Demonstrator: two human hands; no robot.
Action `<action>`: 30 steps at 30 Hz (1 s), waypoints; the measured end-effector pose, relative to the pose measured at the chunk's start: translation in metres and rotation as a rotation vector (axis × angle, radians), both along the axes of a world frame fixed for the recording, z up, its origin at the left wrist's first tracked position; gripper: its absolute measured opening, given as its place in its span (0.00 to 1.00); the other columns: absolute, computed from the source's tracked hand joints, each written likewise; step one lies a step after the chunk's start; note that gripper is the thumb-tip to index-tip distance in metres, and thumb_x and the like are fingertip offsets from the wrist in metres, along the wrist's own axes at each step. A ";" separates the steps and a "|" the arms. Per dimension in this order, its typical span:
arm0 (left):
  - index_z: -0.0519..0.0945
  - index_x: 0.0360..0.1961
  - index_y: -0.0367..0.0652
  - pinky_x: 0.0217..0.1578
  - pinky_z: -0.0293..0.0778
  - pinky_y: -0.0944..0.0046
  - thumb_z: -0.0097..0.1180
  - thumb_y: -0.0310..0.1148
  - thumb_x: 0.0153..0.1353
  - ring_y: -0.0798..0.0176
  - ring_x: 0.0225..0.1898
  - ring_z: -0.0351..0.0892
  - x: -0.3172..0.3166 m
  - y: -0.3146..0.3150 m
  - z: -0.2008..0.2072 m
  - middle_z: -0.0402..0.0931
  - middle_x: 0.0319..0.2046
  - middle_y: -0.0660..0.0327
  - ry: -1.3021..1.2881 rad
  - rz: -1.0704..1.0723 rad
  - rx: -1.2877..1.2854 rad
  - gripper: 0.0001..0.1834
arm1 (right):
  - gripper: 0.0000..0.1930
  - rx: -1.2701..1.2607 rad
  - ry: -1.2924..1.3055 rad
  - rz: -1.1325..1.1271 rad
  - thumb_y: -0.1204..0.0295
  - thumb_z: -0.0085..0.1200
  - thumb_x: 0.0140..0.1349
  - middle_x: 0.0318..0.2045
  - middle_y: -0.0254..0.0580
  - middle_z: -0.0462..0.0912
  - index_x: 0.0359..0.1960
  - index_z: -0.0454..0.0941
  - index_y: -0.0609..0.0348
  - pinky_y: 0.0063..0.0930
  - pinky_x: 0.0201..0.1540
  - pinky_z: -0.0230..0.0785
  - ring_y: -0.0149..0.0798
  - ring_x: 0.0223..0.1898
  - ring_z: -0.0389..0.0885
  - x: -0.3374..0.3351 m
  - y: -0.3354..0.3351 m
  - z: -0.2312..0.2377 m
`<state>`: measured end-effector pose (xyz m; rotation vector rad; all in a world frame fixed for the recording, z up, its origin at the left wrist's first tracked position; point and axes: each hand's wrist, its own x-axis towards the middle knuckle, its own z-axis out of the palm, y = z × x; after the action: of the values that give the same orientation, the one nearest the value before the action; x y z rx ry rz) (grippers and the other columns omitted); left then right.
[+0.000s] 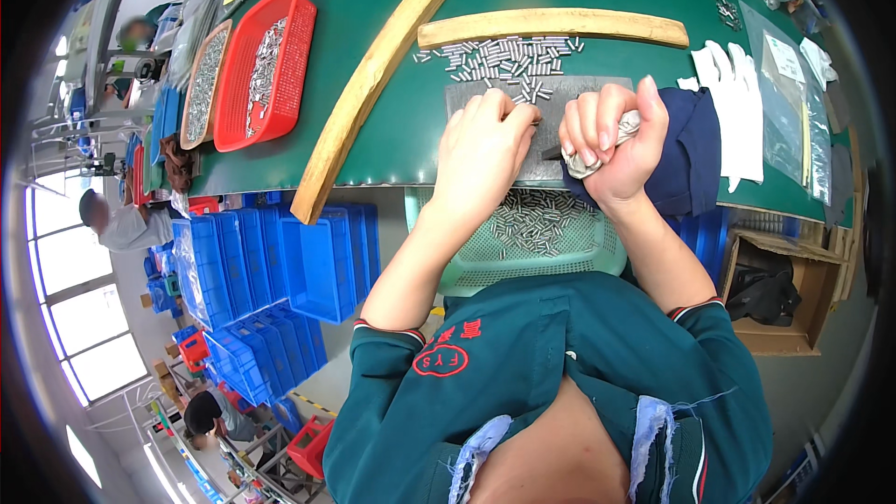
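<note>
My right hand (614,142) is closed round a tool with a cloth-wrapped handle (584,166). A short dark end of the tool points left from the fist; its kind is hidden. Close by on the left, my left hand (483,145) is curled with its fingertips drawn together, and what they may hold cannot be made out. Both hands are over a grey metal plate (563,98) at the bench's near edge. Just beyond the plate lies a heap of small metal pins (509,58), a few spilling onto it. Below the hands, a pale green basket (471,275) holds many similar pins.
Two wooden strips (560,23) border the pins behind and at left. A red basket (303,65) and an orange tray (191,121) of metal parts stand left. Right are dark blue cloth (695,145) and white gloves (733,98). Blue crates (322,266) stand below left.
</note>
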<state>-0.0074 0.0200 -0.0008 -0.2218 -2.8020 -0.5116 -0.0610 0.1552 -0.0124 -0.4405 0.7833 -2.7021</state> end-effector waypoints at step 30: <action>0.78 0.28 0.41 0.26 0.69 0.68 0.61 0.25 0.48 0.65 0.25 0.71 0.022 0.001 -0.011 0.70 0.22 0.62 -0.115 0.026 0.308 0.05 | 0.25 0.081 0.038 -0.056 0.65 0.31 0.64 0.04 0.37 0.59 0.06 0.57 0.55 0.24 0.13 0.55 0.29 0.06 0.55 0.002 0.002 -0.003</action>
<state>0.0149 0.0208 -0.0115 -0.0923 -2.7802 -0.9646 -0.0592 0.1572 -0.0152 -0.4589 0.9256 -2.7085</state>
